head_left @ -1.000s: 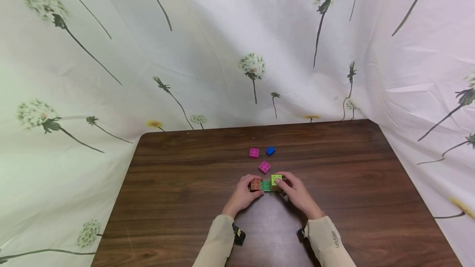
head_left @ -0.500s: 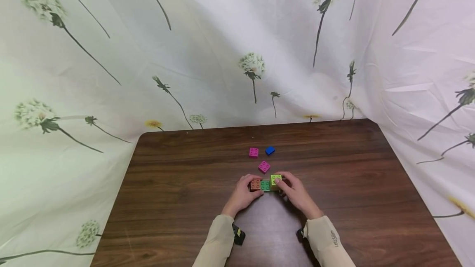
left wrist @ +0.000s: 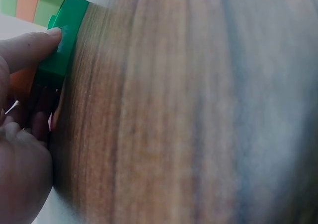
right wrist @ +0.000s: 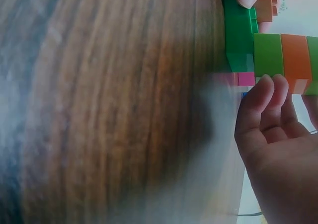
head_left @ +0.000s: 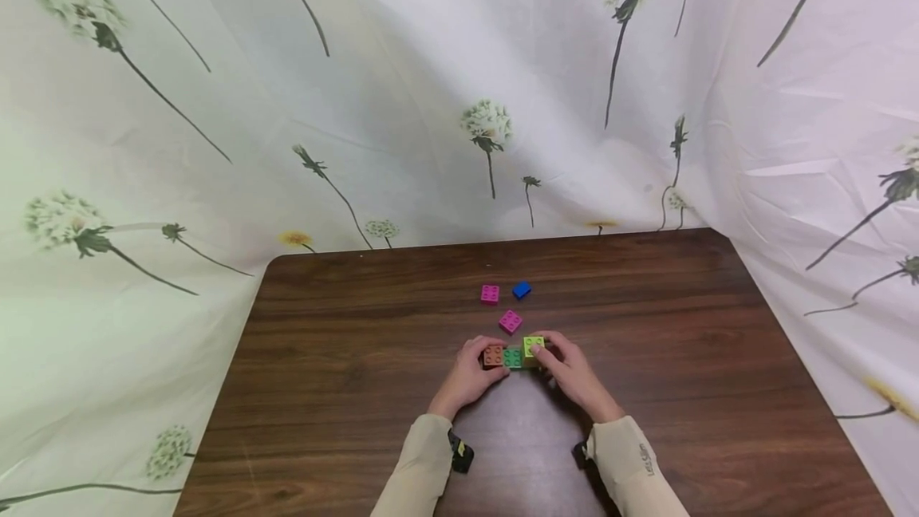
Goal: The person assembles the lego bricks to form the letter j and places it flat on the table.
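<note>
A long green brick [head_left: 512, 357] lies on the table, with an orange brick [head_left: 493, 355] on its left end. A stack of lime, orange and lime bricks [right wrist: 295, 60] rises from its right end, the top lime brick [head_left: 533, 346] showing its studs. My left hand [head_left: 470, 377] grips the left end of this build, its thumb against the green brick's near side [left wrist: 62, 50] in the left wrist view. My right hand [head_left: 574, 377] holds the stack between thumb and fingers. Its fingertips [right wrist: 267, 85] meet the lowest lime brick in the right wrist view.
Just beyond the build lies a pink brick [head_left: 510, 321]. Farther back are another pink brick [head_left: 490, 294] and a blue brick [head_left: 522, 290]. The dark wooden table [head_left: 345, 405] ends at a flower-printed curtain [head_left: 416, 142] behind and on both sides.
The view has shifted very slightly. Both hands keep the same hold on the bricks, and the loose bricks stay where they were.
</note>
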`<control>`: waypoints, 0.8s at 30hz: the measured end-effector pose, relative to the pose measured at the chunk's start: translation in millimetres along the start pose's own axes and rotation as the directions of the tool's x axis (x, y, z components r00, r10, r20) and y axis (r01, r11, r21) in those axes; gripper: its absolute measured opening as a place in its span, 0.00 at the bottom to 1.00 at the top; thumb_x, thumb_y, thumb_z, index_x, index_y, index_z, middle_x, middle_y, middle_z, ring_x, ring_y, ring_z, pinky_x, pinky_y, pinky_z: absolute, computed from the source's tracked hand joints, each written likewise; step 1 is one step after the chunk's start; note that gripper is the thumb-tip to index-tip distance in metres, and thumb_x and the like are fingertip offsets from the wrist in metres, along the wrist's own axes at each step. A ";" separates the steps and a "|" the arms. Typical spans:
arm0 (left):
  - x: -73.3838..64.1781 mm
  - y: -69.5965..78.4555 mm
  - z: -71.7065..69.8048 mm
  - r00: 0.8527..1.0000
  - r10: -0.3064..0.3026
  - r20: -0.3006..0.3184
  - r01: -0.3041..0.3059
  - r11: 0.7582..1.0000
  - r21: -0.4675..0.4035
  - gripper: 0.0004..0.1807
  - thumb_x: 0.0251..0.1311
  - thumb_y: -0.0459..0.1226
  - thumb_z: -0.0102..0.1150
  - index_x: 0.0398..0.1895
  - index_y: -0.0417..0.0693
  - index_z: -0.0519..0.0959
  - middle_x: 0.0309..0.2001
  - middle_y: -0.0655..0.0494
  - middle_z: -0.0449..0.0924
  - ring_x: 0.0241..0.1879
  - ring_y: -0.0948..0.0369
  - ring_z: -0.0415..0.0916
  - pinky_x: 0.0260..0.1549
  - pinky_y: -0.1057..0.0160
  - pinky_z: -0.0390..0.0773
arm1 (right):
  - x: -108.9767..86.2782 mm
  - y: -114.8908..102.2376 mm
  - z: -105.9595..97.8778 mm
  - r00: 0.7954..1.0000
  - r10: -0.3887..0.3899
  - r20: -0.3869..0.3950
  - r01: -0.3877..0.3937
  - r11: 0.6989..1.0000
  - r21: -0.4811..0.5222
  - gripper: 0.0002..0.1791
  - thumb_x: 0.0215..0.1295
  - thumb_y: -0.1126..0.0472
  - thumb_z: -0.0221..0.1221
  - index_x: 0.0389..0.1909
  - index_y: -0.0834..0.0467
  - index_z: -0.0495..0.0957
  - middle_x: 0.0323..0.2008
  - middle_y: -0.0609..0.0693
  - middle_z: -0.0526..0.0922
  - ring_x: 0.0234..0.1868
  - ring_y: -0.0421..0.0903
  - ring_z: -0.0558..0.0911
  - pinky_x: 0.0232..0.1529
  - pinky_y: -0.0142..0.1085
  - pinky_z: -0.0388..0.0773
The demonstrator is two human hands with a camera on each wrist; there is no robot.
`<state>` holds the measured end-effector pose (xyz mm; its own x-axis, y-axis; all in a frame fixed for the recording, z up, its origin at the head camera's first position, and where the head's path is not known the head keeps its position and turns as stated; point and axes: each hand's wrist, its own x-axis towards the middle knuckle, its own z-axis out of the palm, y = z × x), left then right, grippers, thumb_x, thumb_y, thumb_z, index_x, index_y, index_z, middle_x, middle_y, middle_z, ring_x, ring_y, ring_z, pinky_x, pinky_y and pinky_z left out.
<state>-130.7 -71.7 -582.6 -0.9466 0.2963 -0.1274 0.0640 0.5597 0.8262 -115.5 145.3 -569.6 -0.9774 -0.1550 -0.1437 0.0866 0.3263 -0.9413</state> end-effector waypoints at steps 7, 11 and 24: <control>-1.3 1.0 -1.1 1.000 -0.013 0.007 0.013 1.000 -0.004 0.22 0.55 0.42 0.69 0.54 0.57 0.77 0.51 0.58 0.77 0.51 0.59 0.70 0.53 0.50 0.71 | -0.4 1.0 -0.4 1.000 0.007 0.028 -0.006 1.000 -0.024 0.20 0.71 0.46 0.52 0.57 0.51 0.74 0.44 0.54 0.80 0.39 0.46 0.78 0.38 0.37 0.76; -0.5 1.9 -2.1 1.000 -0.021 0.004 0.021 1.000 -0.002 0.22 0.55 0.42 0.68 0.54 0.58 0.77 0.51 0.58 0.77 0.52 0.59 0.69 0.54 0.50 0.70 | -0.8 -1.9 0.3 1.000 0.010 0.025 -0.009 0.999 -0.037 0.22 0.71 0.43 0.50 0.58 0.50 0.73 0.45 0.52 0.79 0.40 0.45 0.78 0.39 0.36 0.75; -1.1 2.7 -2.4 1.000 -0.018 0.013 0.018 1.000 -0.009 0.22 0.55 0.42 0.68 0.54 0.57 0.77 0.51 0.57 0.77 0.52 0.58 0.69 0.54 0.49 0.70 | -3.1 -5.7 1.1 1.000 0.020 0.001 -0.020 0.999 -0.032 0.21 0.72 0.45 0.51 0.58 0.50 0.74 0.46 0.53 0.80 0.39 0.47 0.77 0.41 0.39 0.74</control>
<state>-130.2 -72.4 -579.0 -0.9435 0.2959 -0.1493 0.0439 0.5581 0.8286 -112.8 142.9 -564.2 -0.9753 -0.1496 -0.1627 0.0996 0.3593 -0.9279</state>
